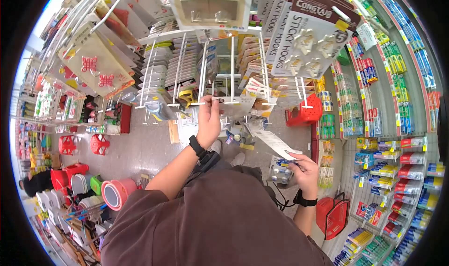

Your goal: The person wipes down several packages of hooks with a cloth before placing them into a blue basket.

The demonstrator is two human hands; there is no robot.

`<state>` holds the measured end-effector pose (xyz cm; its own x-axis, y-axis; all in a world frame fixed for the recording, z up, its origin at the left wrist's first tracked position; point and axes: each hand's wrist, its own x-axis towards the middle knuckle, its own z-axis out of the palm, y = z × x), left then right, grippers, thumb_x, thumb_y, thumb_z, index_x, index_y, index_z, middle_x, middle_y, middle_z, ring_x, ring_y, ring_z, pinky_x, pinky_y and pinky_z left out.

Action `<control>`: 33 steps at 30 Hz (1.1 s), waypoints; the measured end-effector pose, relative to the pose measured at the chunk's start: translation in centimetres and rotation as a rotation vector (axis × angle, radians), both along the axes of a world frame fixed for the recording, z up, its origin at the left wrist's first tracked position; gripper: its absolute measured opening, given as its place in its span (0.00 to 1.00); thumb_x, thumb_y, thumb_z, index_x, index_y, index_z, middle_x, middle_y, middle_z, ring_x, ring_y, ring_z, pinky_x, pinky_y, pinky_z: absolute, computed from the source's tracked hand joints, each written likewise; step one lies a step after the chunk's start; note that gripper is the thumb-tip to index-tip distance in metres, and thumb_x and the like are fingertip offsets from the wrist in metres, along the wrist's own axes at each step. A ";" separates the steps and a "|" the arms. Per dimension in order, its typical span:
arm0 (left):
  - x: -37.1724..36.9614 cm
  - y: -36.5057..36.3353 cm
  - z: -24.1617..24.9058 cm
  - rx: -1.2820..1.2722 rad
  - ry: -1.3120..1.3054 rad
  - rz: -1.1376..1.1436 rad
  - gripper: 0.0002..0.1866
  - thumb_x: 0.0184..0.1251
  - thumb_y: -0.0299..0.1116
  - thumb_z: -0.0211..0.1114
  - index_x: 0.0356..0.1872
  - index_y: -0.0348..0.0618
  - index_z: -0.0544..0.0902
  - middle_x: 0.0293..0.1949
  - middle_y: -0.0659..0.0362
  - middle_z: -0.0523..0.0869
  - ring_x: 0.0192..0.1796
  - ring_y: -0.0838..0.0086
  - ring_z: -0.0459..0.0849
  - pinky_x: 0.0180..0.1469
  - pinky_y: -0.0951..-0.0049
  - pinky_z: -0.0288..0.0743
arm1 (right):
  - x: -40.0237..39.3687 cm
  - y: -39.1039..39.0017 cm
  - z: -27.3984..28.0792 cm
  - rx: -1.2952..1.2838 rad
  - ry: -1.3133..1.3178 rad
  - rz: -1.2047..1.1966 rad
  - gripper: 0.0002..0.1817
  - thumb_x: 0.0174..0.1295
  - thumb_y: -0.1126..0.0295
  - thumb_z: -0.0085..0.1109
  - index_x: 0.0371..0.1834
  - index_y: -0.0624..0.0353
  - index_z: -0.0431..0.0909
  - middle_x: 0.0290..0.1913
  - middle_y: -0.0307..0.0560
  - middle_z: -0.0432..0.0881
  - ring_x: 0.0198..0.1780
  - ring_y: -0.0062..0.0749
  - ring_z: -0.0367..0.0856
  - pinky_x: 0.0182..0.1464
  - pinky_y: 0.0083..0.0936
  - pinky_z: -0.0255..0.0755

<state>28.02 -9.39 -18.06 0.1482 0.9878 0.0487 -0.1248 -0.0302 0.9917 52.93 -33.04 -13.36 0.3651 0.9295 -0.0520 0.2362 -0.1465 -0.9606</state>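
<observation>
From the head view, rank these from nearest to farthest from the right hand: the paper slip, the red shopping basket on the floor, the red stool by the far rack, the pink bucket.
1. Paper slip: held in the right hand, sticking up-left.
2. Red shopping basket: just below-right, on the floor.
3. Red stool: above, by the rack.
4. Pink bucket: far across, at left.

Your left hand [209,118] reaches the peg rack [220,86] ahead; your right hand [304,172] holds a paper [276,144] over a pack [280,171], shelves [397,125] to your right, basket [333,214] below.
</observation>
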 end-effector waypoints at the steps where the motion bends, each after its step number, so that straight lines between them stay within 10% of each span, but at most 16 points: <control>1: 0.5 0.4 -0.3 0.033 0.019 0.027 0.11 0.80 0.37 0.51 0.52 0.41 0.69 0.41 0.63 0.76 0.42 0.81 0.75 0.45 0.75 0.76 | -0.1 -0.1 0.4 0.004 -0.011 -0.015 0.09 0.53 0.86 0.63 0.37 0.71 0.86 0.49 0.52 0.86 0.46 0.27 0.84 0.48 0.21 0.75; 33: 2.5 4.0 -1.3 -0.052 -0.168 0.186 0.10 0.77 0.36 0.59 0.45 0.39 0.75 0.39 0.61 0.84 0.36 0.82 0.78 0.42 0.80 0.73 | -0.5 1.8 0.5 0.011 -0.092 -0.004 0.06 0.53 0.85 0.63 0.33 0.71 0.86 0.50 0.52 0.85 0.48 0.30 0.83 0.49 0.23 0.75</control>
